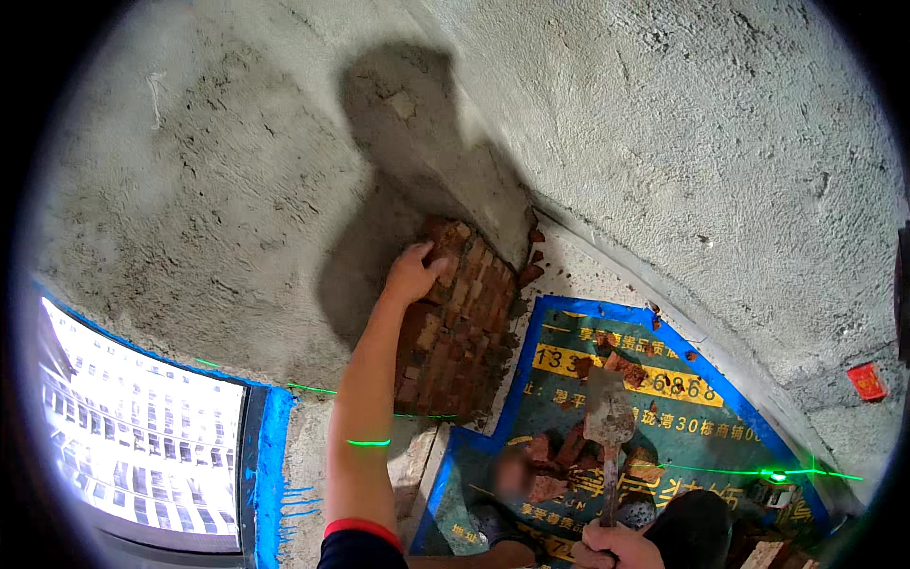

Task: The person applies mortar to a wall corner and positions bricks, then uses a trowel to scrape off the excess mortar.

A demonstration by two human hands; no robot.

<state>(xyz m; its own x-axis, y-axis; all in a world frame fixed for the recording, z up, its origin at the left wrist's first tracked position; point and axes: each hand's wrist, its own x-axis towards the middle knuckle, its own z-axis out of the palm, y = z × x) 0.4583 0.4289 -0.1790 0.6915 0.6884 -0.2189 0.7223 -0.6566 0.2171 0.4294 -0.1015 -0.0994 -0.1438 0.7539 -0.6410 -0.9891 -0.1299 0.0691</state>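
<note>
My left hand (413, 273) reaches up to the top of a short stepped brick wall (464, 322) in the corner, its fingers closed over a reddish brick (448, 230) at the upper end. Part of that brick is hidden by the hand. Low in the view, my right hand (618, 546) grips the handle of a trowel (609, 414). The trowel's grey, mortar-stained blade points away from me, above the floor covering. Broken brick pieces (569, 446) lie below and around the blade.
Rough grey plastered walls (682, 114) meet behind the bricks. A green printed sheet (578, 379) edged with blue tape covers the floor. At the lower right, a laser level (773, 491) throws green lines. A bright window (142, 427) is at left; a red box (866, 382) sits on the right wall.
</note>
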